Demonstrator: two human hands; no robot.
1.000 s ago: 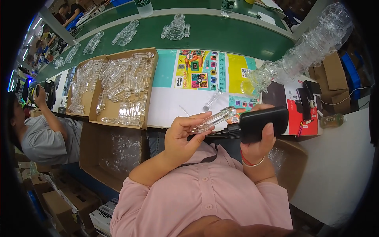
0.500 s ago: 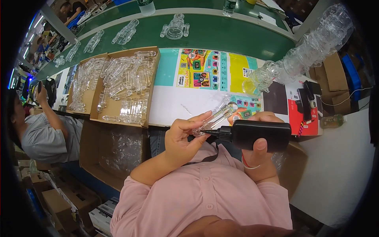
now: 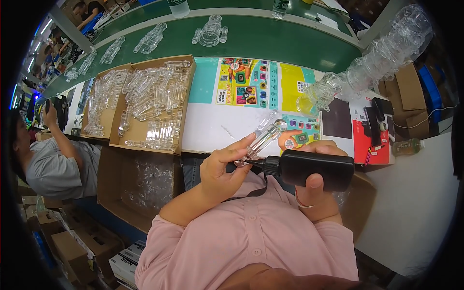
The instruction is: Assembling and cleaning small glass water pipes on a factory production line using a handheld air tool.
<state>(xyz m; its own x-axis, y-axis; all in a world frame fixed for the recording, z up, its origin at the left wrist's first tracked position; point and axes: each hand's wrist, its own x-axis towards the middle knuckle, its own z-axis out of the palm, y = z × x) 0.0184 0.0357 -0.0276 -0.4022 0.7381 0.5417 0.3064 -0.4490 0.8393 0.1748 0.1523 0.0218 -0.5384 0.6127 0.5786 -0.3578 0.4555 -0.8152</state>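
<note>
My left hand [image 3: 218, 170] pinches the near end of a clear plastic tube-shaped part [image 3: 265, 139] between thumb and fingers, in front of my chest. The part slants up and away to the right. Wrapped in my right hand [image 3: 315, 192] is a black squeeze bottle [image 3: 319, 169], lying almost level with its narrow black nozzle pointing left. The nozzle tip meets the near end of the clear part, close to my left fingertips. Whether any liquid comes out is too small to tell.
Two cardboard trays [image 3: 182, 126] of similar clear parts stand at the left. Clear assembled pieces [image 3: 210, 33] line the green shelf [image 3: 261, 38]. A long stack of clear pieces [image 3: 382, 60] leans at the right. Below the trays is an open carton [image 3: 113, 186]. A co-worker [image 3: 53, 164] sits at the left.
The bottle and its nozzle tip have shifted slightly left and down. The clear part's far end has moved a little left and up. Both hands keep their grip.
</note>
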